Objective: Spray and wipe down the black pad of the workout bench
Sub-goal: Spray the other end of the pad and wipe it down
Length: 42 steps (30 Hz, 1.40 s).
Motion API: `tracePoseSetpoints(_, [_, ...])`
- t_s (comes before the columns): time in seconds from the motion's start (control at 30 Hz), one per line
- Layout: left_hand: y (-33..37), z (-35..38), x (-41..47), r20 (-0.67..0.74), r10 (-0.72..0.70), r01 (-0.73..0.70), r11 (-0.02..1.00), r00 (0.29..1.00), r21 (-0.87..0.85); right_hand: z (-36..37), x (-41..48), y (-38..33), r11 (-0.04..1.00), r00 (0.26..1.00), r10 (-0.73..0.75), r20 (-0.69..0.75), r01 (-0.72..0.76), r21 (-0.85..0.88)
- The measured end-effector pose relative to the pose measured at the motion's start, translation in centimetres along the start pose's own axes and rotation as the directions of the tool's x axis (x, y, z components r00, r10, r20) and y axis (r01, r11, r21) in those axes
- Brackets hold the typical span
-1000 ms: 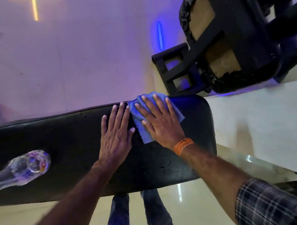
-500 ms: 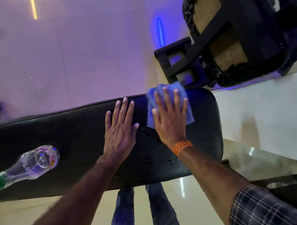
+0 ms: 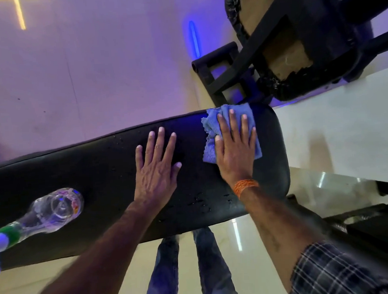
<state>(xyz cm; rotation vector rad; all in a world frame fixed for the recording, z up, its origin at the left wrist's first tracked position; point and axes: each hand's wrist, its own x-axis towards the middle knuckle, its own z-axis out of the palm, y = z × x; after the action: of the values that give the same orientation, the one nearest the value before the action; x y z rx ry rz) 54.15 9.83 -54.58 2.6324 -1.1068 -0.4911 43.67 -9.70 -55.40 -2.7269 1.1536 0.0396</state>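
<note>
The long black bench pad runs across the view, with water droplets near its front edge. My right hand lies flat on a blue cloth and presses it onto the pad's right end, near the far edge. My left hand rests flat on the pad's middle, fingers spread, holding nothing. A clear spray bottle with a green collar stands on the pad at the left.
An overturned black bench with torn padding stands just beyond the pad's right end. My legs in jeans are below the pad's front edge. Glossy tiled floor surrounds the bench, and a dark frame lies at the right.
My right hand has slid the blue cloth to the right and toward the pad's far edge. My left hand has stayed flat on the pad. The view has shifted slightly.
</note>
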Motion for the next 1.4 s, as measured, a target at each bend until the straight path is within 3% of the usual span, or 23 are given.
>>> tracePoseSetpoints(0.03, [-0.1, 0.0, -0.1, 0.005, 0.011, -0.011, 1.0, 1.0, 0.002, 0.3, -1.2, -1.5, 1.0, 1.0, 0.022, 0.013, -0.022, 0.003])
tracePoseSetpoints(0.07, [-0.3, -0.1, -0.2, 0.008, 0.021, -0.021, 1.0, 1.0, 0.003, 0.8, -2.9, -2.4, 0.992, 0.992, -0.125, 0.026, 0.126, -0.02])
tracePoseSetpoints(0.13, [-0.5, 0.0, -0.3, 0.014, 0.038, -0.038, 0.999, 0.999, 0.003, 0.6, -4.5, -0.9, 0.866, 0.863, -0.488, 0.129, 0.497, -0.05])
tracePoseSetpoints(0.17, [-0.6, -0.1, -0.4, 0.015, 0.043, -0.043, 0.999, 0.999, 0.003, 0.3, -3.9, 0.6, 0.846, 0.842, -0.521, 0.137, 0.531, -0.048])
tracePoseSetpoints(0.2, [-0.6, -0.1, -0.6, 0.013, 0.046, -0.046, 0.999, 0.999, 0.001, 0.3, -3.4, 1.5, 0.885, 0.885, -0.455, 0.101, 0.462, -0.057])
tracePoseSetpoints(0.23, [-0.7, 0.0, -0.8, 0.013, 0.051, -0.051, 0.999, 0.999, -0.005, 0.3, -3.0, 1.5, 0.957, 0.958, -0.283, 0.052, 0.285, -0.046])
tracePoseSetpoints(0.3, [-0.7, 0.1, -1.2, 0.004, 0.061, -0.061, 0.998, 0.998, -0.022, 0.5, -4.0, -0.9, 1.0, 0.999, 0.031, 0.019, -0.031, 0.001])
tracePoseSetpoints(0.33, [-0.7, 0.2, -1.3, -0.005, 0.064, -0.064, 0.998, 0.998, -0.024, 0.8, -5.2, -2.3, 1.0, 1.0, -0.017, 0.025, 0.017, 0.002])
tracePoseSetpoints(0.37, [-0.6, 0.3, -1.5, -0.008, 0.065, -0.065, 0.998, 0.998, -0.022, 1.2, -6.5, -2.6, 0.981, 0.981, -0.192, 0.04, 0.192, -0.009])
tracePoseSetpoints(0.43, [-0.1, 0.6, -1.8, -0.003, 0.063, -0.063, 0.998, 0.998, -0.019, 0.8, -6.8, 0.2, 0.878, 0.874, -0.474, 0.112, 0.479, -0.024])
tracePoseSetpoints(0.47, [0.2, 0.7, -2.0, 0.002, 0.062, -0.062, 0.998, 0.998, -0.02, 0.6, -6.1, 2.0, 0.892, 0.891, -0.445, 0.091, 0.45, -0.044])
tracePoseSetpoints(0.53, [1.1, 1.1, -2.3, 0.02, 0.081, -0.08, 0.997, 0.997, -0.019, 0.3, -5.2, 3.0, 0.995, 0.995, -0.102, 0.016, 0.102, -0.02])
tracePoseSetpoints(0.57, [1.5, 1.3, -2.5, 0.026, 0.093, -0.093, 0.996, 0.995, -0.016, 0.5, -5.6, 2.2, 0.997, 0.997, 0.076, 0.009, -0.076, 0.008])
tracePoseSetpoints(0.6, [1.9, 1.6, -2.6, 0.024, 0.098, -0.098, 0.995, 0.995, -0.013, 0.7, -6.5, 1.0, 0.994, 0.994, 0.107, 0.014, -0.107, 0.008])
tracePoseSetpoints(0.7, [2.9, 2.3, -2.6, 0.017, 0.066, -0.066, 0.998, 0.998, -0.024, 0.7, -8.2, 2.5, 0.945, 0.942, -0.322, 0.092, 0.326, -0.037])
tracePoseSetpoints(0.73, [3.3, 2.5, -2.6, 0.018, 0.073, -0.073, 0.997, 0.997, -0.026, 0.4, -7.5, 4.3, 0.934, 0.932, -0.35, 0.095, 0.356, -0.042])
tracePoseSetpoints(0.87, [5.1, 3.1, -2.0, 0.026, 0.163, -0.162, 0.986, 0.986, -0.032, 0.5, -6.4, 3.7, 0.997, 0.997, 0.078, 0.019, -0.077, -0.011])
tracePoseSetpoints(0.97, [6.2, 3.9, -1.8, 0.018, 0.124, -0.124, 0.992, 0.992, -0.027, 1.0, -7.0, 4.2, 0.964, 0.964, -0.257, 0.066, 0.26, -0.048])
tracePoseSetpoints(1.0, [6.5, 4.0, -1.7, 0.019, 0.114, -0.114, 0.993, 0.993, -0.026, 0.7, -6.1, 5.8, 0.953, 0.953, -0.297, 0.063, 0.299, -0.038])
tracePoseSetpoints(1.13, [7.7, 4.0, -1.2, 0.037, 0.137, -0.136, 0.991, 0.99, -0.022, 0.3, -4.7, 6.3, 0.994, 0.994, 0.107, -0.003, -0.107, 0.011])
tracePoseSetpoints(1.27, [8.7, 4.2, -1.1, 0.044, 0.121, -0.122, 0.993, 0.992, 0.0, -0.4, -5.3, 9.5, 0.946, 0.945, -0.316, 0.085, 0.321, -0.046])
tracePoseSetpoints(1.3, [9.1, 4.3, -1.1, 0.051, 0.11, -0.11, 0.994, 0.993, -0.001, -0.7, -4.4, 10.9, 0.952, 0.952, -0.296, 0.084, 0.301, -0.053])
tracePoseSetpoints(1.4, [10.2, 4.5, -1.1, 0.069, 0.14, -0.14, 0.99, 0.988, -0.008, -0.8, -4.3, 10.2, 1.0, 0.999, 0.007, 0.039, -0.007, 0.002])
